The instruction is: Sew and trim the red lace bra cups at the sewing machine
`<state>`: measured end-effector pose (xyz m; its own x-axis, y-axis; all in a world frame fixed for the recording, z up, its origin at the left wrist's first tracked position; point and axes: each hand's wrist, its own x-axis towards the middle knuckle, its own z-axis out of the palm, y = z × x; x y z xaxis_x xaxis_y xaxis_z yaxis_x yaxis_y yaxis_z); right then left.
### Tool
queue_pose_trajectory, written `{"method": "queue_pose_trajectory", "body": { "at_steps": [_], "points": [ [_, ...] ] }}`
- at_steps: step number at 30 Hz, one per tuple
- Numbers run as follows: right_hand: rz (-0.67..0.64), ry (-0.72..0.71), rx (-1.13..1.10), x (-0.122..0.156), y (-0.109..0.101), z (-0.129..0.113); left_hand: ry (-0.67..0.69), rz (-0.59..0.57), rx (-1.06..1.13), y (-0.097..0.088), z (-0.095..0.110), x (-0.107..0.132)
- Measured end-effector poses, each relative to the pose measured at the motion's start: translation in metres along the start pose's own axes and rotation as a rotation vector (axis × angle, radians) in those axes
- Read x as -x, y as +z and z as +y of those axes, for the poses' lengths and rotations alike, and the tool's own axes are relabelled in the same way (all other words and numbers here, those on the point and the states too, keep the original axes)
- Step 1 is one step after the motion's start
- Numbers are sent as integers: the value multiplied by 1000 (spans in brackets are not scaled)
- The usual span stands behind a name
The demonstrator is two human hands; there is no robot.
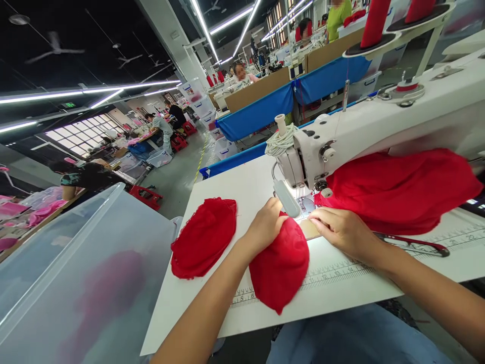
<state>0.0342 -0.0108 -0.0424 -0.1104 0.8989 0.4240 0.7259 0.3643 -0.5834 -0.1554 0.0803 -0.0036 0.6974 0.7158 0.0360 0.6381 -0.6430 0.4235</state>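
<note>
My left hand (265, 222) is curled, its fingers pressed onto the top of a red padded fabric cup (279, 265) that lies on the white sewing table (227, 192). Just right of it, my right hand (341, 230) lies on the same piece's edge near the needle, fingers bent and pinching the fabric by the presser foot (303, 205) of the white sewing machine (379, 121). A stack of red lace cups (202, 237) rests to the left. A heap of red fabric (397, 189) is bunched under the machine's arm.
A clear plastic bin (76, 273) stands at my left. Red-handled scissors (417, 245) lie at the right by the printed ruler. Red thread cones (375, 23) sit on top. Other people work at benches across the aisle (178, 167).
</note>
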Motion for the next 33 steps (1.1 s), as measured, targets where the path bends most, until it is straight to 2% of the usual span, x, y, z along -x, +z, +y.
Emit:
{"method": "queue_pose_trajectory", "body": {
  "at_steps": [3, 6, 8, 12, 15, 20, 26, 29, 33],
  "points": [
    [-87, 121, -139, -2, -7, -10, 44, -49, 136, 7, -15, -9],
    [-208, 452, -458, 1, -5, -23, 43, -9, 168, 13, -16, -5],
    [-218, 588, -590, 4, 2, -32, 23, 32, 256, 15, -12, 2],
    [-54, 469, -509, 7, 19, -42, -54, -1, 548, 11, -1, 15],
    [39, 420, -439, 8, 25, -43, 1, 43, 498, 5, 4, 18],
    [93, 360, -201, 13, 22, -43, 149, 35, 436, 1, 4, 19],
    [179, 198, 43, 18, 24, -41, 136, 49, 509, 6, 2, 20],
    [202, 180, 68, 17, 25, -42, 123, 64, 549, 6, 4, 21],
    [181, 210, -41, 14, 24, -43, 140, 113, 560, 7, 6, 20]
  ]
}}
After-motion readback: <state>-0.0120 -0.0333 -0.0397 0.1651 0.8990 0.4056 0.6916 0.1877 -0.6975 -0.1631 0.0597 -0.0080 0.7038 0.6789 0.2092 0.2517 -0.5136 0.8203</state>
